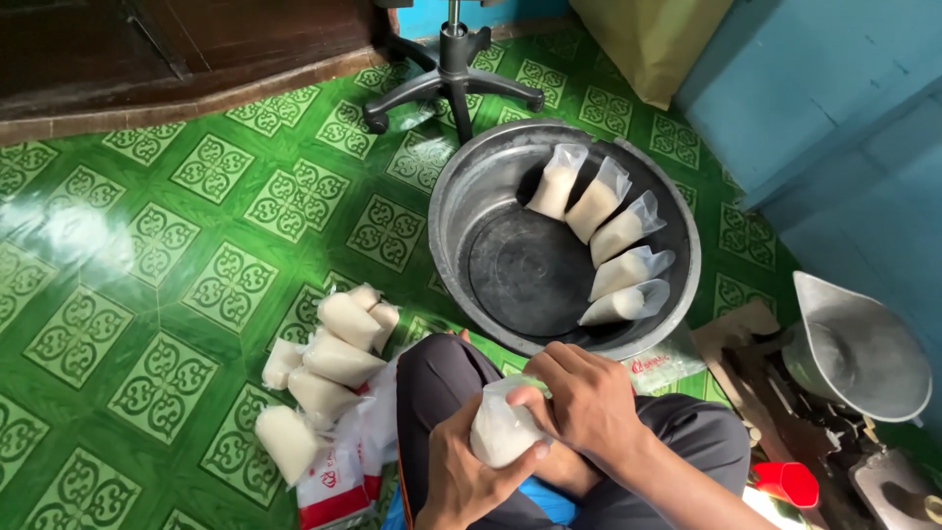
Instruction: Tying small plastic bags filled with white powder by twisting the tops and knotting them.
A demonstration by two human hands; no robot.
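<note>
Over the lap, just in front of the metal basin [461,186], both hands close on one small clear plastic bag [498,430] packed with white grains. Bag judged soft and slumping: contents would shift under pressure, film looks smooth and likely slippery, moderate weight for its size; puncture or a burst neck seems the main risk. Best hold judged to be cradling the full belly from below while pinching the empty film above the fill line. Left hand [469,473]: fingers curled under and around the lower bag, thumb pressed on its front, not spread. Right hand [587,400]: fingers bent together over the bag top, gripping the neck; fingertips hidden, so exact pinch cannot be told. Five filled bags [616,236] lean along the basin's inner wall. More filled bags [329,368] lie heaped on the green patterned floor [147,255] beside the left knee.
</note>
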